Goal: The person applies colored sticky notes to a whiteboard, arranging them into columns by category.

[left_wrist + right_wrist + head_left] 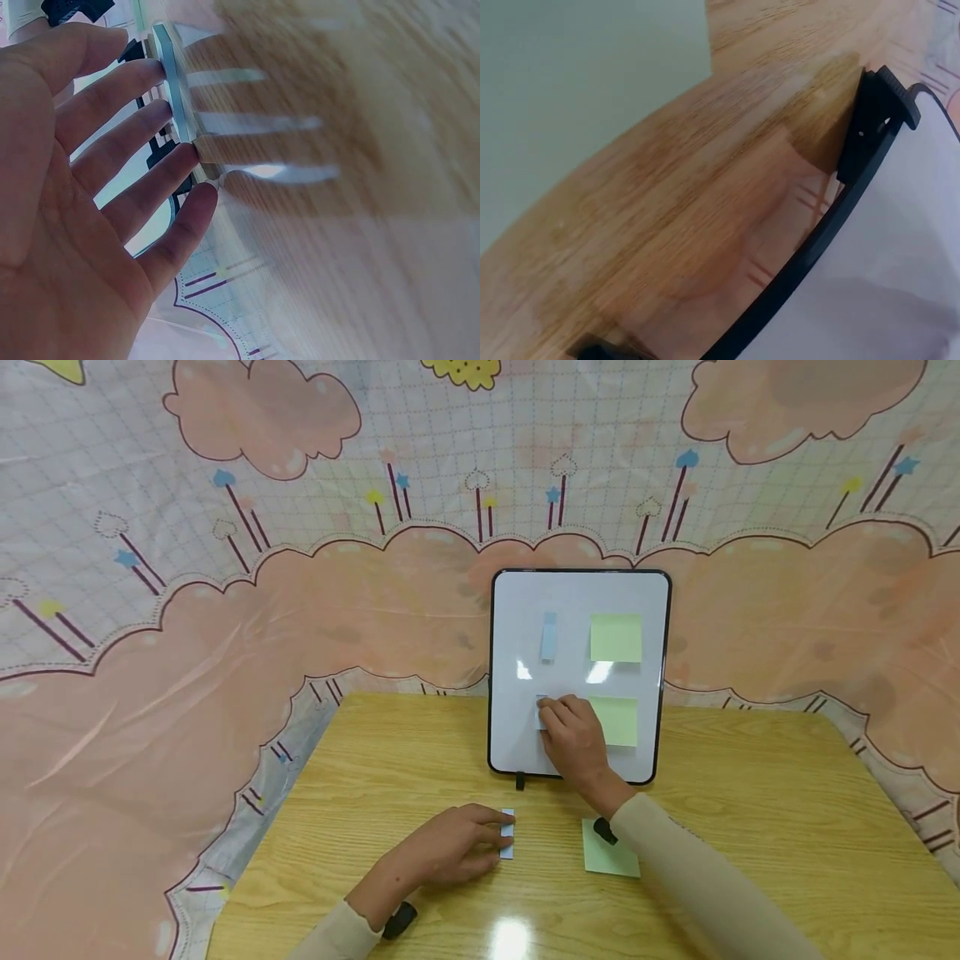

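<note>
A framed whiteboard (573, 589) stands upright on the table. My right hand (577, 735) is in front of its lower left part, fingers bent, pinching a narrow blue sticky note (539, 721) against the surface; the hand covers part of the note. Above it another blue sticky note (549, 637) is stuck to the board. On the table, my left hand (457, 843) has its fingers extended, fingertips touching a small pad of blue sticky notes (507, 852). The left wrist view shows that pad (174, 82) edge-on at the fingertips. My right hand is out of the right wrist view.
Two green sticky notes, an upper one (616, 637) and a lower one (619, 722), are on the board's right half. A green sticky pad (615, 860) lies on the table below the right forearm. Black feet (870, 124) support the board. A patterned cloth (375, 610) hangs behind.
</note>
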The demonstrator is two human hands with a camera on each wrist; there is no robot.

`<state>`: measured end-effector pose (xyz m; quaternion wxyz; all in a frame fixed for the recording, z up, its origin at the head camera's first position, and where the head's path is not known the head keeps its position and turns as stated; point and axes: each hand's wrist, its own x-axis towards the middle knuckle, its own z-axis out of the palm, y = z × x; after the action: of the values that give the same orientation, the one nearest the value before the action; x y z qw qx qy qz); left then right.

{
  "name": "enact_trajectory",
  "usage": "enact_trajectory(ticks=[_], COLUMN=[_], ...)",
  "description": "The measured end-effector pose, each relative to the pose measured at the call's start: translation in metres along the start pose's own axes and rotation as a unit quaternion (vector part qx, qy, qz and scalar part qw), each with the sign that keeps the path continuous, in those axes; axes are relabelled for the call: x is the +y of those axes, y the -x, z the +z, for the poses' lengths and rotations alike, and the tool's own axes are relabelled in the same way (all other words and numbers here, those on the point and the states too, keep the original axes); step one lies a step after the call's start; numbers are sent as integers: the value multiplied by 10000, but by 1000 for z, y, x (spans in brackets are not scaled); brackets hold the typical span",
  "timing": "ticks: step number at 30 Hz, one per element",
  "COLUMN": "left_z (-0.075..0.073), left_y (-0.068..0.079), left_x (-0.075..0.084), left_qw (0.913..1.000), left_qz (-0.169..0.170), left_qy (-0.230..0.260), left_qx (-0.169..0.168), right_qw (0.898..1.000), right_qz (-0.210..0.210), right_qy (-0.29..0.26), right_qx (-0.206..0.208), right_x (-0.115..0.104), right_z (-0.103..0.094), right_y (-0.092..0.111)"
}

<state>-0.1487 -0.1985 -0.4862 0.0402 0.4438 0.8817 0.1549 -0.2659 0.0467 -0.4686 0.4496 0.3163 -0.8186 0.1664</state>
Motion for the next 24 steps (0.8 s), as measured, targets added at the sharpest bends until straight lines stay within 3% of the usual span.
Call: enact_trajectory(ticks=[18, 24], left_z=[2, 1], left_y=[1, 1], left_x=[-1, 0], left_qw=[10000, 10000], left_qz=[49, -1], left_qy=[-34, -18], left_qx=[9, -50], right_qw=[9998, 9996], right_qz=[17, 27], right_qy=[101, 251], right_qx=[173, -86], right_x=[1, 0], right_z=[1, -1], right_y=[6, 11])
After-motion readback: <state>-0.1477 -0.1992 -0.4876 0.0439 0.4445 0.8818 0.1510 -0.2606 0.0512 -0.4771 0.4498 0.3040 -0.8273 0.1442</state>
